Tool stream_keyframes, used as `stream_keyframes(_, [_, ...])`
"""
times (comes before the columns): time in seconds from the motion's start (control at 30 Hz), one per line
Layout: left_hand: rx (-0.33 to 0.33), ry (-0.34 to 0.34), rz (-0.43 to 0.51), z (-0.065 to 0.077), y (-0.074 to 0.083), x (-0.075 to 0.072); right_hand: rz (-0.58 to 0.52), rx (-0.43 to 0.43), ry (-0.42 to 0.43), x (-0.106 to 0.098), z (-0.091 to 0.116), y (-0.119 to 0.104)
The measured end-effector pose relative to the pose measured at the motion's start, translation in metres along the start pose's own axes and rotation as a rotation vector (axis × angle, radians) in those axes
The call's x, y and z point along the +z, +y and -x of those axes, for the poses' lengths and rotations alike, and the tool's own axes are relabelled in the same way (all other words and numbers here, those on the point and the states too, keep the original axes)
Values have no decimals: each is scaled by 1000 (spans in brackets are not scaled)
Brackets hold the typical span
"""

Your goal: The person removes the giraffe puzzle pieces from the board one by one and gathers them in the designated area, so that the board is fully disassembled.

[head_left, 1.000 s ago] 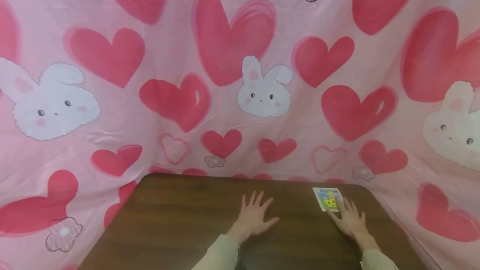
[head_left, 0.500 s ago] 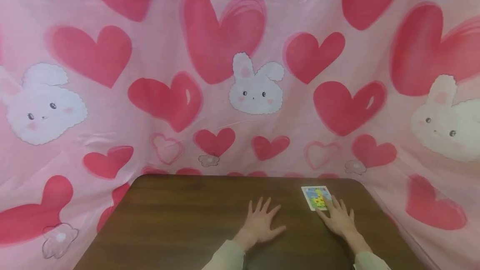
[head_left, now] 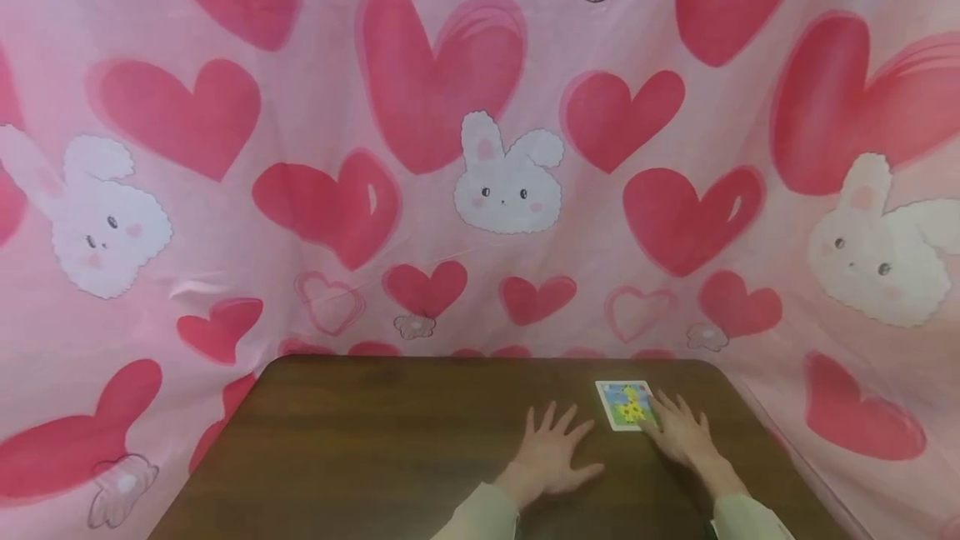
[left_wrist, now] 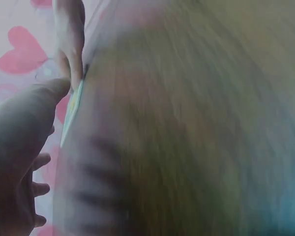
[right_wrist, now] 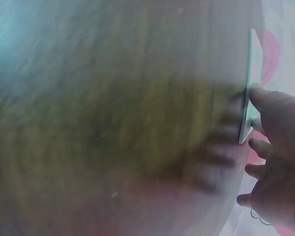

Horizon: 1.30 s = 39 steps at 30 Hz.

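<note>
A thin square picture board (head_left: 624, 405) with a white border and a yellow giraffe lies near the far right of the brown table (head_left: 360, 432). My right hand (head_left: 686, 433) touches its right side with thumb and forefinger, the other fingers spread. In the right wrist view the thumb meets the edge of the board (right_wrist: 256, 56). To the left of the board, my left hand (head_left: 549, 450) is spread with nothing in it, its shadow falling on the tabletop. The left wrist view shows the board (left_wrist: 73, 112) almost edge-on, beyond the left thumb.
A pink cloth (head_left: 322, 65) printed with hearts and rabbits hangs behind and beside the table. The table's far edge (head_left: 480, 357) runs just behind the board. Light sleeves (head_left: 480, 515) cover both forearms.
My left hand has moved right across the table, closer to the board. The right hand stays at the board's right side. The head view has shifted slightly.
</note>
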<state>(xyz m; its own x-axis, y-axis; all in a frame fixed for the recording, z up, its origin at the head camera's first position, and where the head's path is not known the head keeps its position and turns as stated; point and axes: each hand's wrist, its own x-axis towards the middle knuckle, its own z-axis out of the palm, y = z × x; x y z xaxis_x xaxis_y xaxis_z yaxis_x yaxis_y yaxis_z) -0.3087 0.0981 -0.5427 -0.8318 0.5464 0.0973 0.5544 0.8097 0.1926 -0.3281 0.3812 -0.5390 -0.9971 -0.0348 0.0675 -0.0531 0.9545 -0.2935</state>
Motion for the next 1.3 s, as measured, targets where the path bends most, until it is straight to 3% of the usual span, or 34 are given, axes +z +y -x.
stream_keyframes(0.23, [14, -15, -32, -2, 12, 3, -21, 7, -4, 6, 7, -6])
stream_keyframes(0.6, [60, -11, -86, 8, 10, 14, 68, -26, 35, 14, 23, -40])
stream_keyframes(0.83, [71, -23, -58, 22, -2, 9, 95, -29, 76, 21, 32, -60])
stream_keyframes(1.07, [98, -33, -62, 40, -24, 8, 63, -45, 83, 30, 39, -74])
stream_keyframes(1.3, [119, -19, -16, 37, -31, 8, -66, -160, 102, 34, 34, -55])
